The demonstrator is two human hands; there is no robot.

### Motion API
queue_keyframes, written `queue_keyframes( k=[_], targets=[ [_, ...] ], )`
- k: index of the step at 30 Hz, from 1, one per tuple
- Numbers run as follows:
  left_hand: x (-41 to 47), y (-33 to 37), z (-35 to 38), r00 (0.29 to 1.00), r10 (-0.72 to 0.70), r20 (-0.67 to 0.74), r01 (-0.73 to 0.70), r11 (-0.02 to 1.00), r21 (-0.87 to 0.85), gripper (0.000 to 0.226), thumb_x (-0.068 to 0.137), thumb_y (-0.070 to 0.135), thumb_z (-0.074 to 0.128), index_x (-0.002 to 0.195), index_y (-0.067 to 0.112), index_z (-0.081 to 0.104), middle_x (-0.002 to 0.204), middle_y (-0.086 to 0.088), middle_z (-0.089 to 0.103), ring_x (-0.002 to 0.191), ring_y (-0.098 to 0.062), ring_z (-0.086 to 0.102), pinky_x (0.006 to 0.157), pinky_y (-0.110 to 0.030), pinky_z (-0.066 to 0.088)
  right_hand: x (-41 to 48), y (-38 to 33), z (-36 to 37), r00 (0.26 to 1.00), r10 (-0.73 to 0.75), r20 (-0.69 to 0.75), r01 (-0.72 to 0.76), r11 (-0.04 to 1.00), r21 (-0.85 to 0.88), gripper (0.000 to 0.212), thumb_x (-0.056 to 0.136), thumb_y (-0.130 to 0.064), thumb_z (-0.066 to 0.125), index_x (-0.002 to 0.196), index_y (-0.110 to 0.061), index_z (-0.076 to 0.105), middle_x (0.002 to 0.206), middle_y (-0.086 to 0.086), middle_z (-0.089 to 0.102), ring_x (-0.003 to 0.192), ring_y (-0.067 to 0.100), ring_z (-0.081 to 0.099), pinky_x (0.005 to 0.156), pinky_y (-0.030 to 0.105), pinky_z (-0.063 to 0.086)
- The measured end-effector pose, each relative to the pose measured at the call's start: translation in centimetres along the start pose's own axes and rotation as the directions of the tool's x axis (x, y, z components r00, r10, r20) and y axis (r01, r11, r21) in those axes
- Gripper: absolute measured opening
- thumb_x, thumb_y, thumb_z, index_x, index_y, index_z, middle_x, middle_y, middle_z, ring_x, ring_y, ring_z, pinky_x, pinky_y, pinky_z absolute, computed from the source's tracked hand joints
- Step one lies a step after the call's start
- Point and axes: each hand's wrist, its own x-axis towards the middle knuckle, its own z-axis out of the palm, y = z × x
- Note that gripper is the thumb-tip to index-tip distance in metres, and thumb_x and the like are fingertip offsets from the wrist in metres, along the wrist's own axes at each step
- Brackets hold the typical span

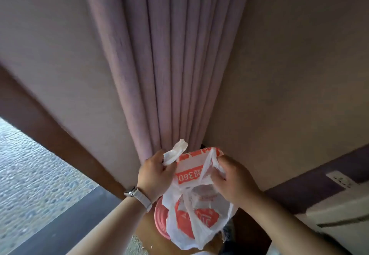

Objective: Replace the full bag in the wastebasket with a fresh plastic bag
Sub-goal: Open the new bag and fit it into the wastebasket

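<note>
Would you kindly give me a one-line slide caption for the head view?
Left hand and right hand hold a bag by its handles over a pink wastebasket.

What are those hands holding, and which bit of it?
A white and red plastic bag, by its handles: the left hand grips one handle, the right hand the other.
</note>
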Motion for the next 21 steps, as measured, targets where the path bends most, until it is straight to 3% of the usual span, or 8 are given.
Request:
queue_keyframes(
  k=[5, 8, 13, 18, 21],
  targets=[
    [0.1, 1.3, 2.8, 0.974, -0.185, -0.131, 0.197, 0.976, 0.088, 0.015, 0.073, 0.038, 0.051, 0.067, 0.025, 0.047, 0.047, 0.003, 0.049, 0.054, -0.031, 0.056, 0.046, -0.034, 0.036, 5.1, 4.7, -1.0, 0.968, -0.145, 0.204, 0.135, 0.989, 0.064, 0.01, 0.092, -0.043, 0.054, 0.09, -0.033, 0.054, 0.085, -0.022, 0.061, 0.078, -0.005, 0.062, 0.062, 0.01, 0.051],
    [-0.5, 2.4, 4.4, 0.946, -0.264, -0.187, 0.291, 0.947, 0.138, 0.029, 0.073, 0.046, 0.047, 0.074, 0.017, 0.05, 0.052, -0.001, 0.056, 0.055, -0.033, 0.057, 0.046, -0.039, 0.043, 7.3, 7.0, -1.8, 0.939, -0.23, 0.255, 0.215, 0.973, 0.087, 0.007, 0.092, -0.041, 0.055, 0.094, -0.035, 0.051, 0.09, -0.022, 0.058, 0.081, -0.005, 0.059, 0.065, 0.006, 0.045],
    [-2.2, 5.6, 6.5, 0.86, -0.386, -0.335, 0.433, 0.898, 0.078, 0.018, 0.077, 0.037, 0.051, 0.068, 0.021, 0.047, 0.051, 0.001, 0.057, 0.046, -0.019, 0.055, 0.042, -0.04, 0.042, 10.3, 10.3, -1.7, 0.849, -0.37, 0.377, 0.315, 0.927, 0.202, 0.034, 0.093, -0.046, 0.051, 0.124, -0.03, 0.052, 0.121, -0.017, 0.058, 0.109, 0.001, 0.058, 0.09, 0.02, 0.052],
    [-5.2, 6.2, 7.9, 0.774, -0.482, -0.409, 0.542, 0.84, 0.035, 0.027, 0.078, 0.037, 0.052, 0.061, 0.02, 0.039, 0.048, 0.005, 0.047, 0.043, -0.014, 0.041, 0.043, -0.037, 0.033, 11.2, 10.8, -0.3, 0.749, -0.48, 0.457, 0.417, 0.877, 0.238, 0.026, 0.095, -0.04, 0.047, 0.116, -0.027, 0.055, 0.11, -0.014, 0.058, 0.098, 0.002, 0.059, 0.084, 0.022, 0.055],
    [-7.0, 5.2, 7.7, 0.728, -0.522, -0.444, 0.59, 0.807, 0.017, 0.02, 0.079, 0.033, 0.052, 0.065, 0.019, 0.047, 0.052, 0.003, 0.053, 0.047, -0.017, 0.047, 0.045, -0.039, 0.037, 10.8, 10.8, 1.5, 0.698, -0.508, 0.505, 0.468, 0.857, 0.216, 0.028, 0.093, -0.047, 0.041, 0.115, -0.032, 0.051, 0.108, -0.016, 0.056, 0.093, 0.006, 0.06, 0.076, 0.026, 0.057]
  ],
)
